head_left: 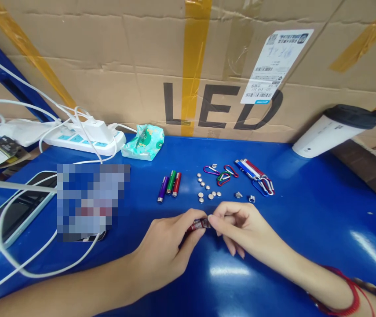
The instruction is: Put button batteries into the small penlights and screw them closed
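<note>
A small red torch (198,226) is pinched between left hand (169,246) and right hand (237,224); most is hidden by fingers.

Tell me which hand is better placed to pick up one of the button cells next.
Probably the right hand: it only pinches the red tube's end, close to the button cells. The left hand grips the tube.

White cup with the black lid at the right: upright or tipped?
Tipped. The white cup lies on its side on the blue table, lid end raised toward the cardboard box.
</note>
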### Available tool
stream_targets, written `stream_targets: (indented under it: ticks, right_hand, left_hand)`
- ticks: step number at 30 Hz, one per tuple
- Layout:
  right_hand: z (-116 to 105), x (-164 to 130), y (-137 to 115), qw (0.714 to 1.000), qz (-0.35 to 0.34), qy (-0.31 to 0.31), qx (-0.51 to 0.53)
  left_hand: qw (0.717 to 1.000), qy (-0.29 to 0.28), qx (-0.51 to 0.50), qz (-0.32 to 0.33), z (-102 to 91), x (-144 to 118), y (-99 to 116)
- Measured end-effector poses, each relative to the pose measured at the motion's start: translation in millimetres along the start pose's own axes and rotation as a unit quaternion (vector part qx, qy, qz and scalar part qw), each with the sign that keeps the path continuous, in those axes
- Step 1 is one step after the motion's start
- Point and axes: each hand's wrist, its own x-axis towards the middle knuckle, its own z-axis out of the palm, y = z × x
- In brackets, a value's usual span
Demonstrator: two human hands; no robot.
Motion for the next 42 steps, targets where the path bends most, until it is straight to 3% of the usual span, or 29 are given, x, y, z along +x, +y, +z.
stream_targets:
  ticks: [3,7,10,15,23,31,42]
  right_hand:
    - [-2.7,0.2,-4.7,0.989,0.000,0.011,0.148]
    - [-7.4,1.8,-6.9,0.929,0.039,-0.010,0.367]
    - [-9.6,2.3,-5.9,0.900,0.061,-0.040,0.430]
    - [-9.0,-2.2,-9.6,0.892,0.076,-0.091,0.437]
    - [-6.4,-7.9,-13.7,0.882,0.084,-0.158,0.437]
    - [1.8,-14.0,-17.0,0.895,0.050,-0.140,0.420]
    - [-0.2,-14.2,-14.5,0.869,0.067,-0.157,0.465]
  left_hand:
    - [1.000,-0.004,-0.008,-0.019,-0.6,0.3,1.7]
    - [0.999,-0.009,-0.014,-0.032,0.3,-0.6,1.1]
    - [1.000,-0.009,-0.006,-0.017,1.9,-2.6,-1.0]
    - [1.000,-0.009,0.011,0.021,2.3,-4.2,-1.7]
    - [1.000,-0.016,0.003,0.001,2.1,-2.4,-2.8]
    - [1.000,0.000,-0.009,0.013,2.1,-2.4,-1.7]
    - [1.000,0.000,-0.018,0.017,1.6,-2.8,-1.1]
